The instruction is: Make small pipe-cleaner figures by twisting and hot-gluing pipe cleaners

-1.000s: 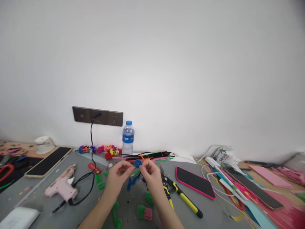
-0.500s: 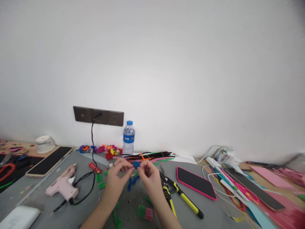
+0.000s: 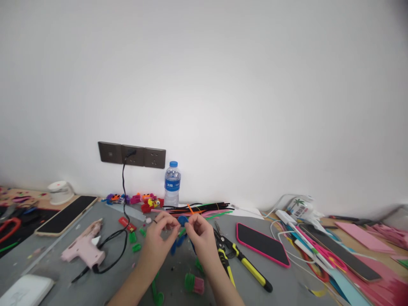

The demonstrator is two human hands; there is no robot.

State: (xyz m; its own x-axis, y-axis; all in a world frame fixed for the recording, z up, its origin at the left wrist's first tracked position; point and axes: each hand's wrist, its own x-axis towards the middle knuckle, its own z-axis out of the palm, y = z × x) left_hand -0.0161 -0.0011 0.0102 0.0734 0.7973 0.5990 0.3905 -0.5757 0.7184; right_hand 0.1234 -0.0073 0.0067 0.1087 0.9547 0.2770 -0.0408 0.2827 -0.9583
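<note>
A gray mat (image 3: 270,289) covers the middle of a wooden table (image 3: 352,233). On the mat lie a pink glue gun (image 3: 85,248), a white box (image 3: 28,291), small green pieces (image 3: 136,247), yellow-and-black pliers (image 3: 250,267) and a pink-edged phone (image 3: 262,244). A water bottle (image 3: 172,185) stands upright at the back, beside a bundle of fuzzy sticks (image 3: 210,207). A white tub (image 3: 60,193) sits at the back left; a pink sheet (image 3: 363,237) lies on the right.

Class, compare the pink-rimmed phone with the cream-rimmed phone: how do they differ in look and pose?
The pink-rimmed phone has a vivid edge; the cream-rimmed phone has a pale one. In the picture, the pink-rimmed phone slants down rightward, the cream-rimmed phone down leftward. Both lie with dark screens up.
</note>
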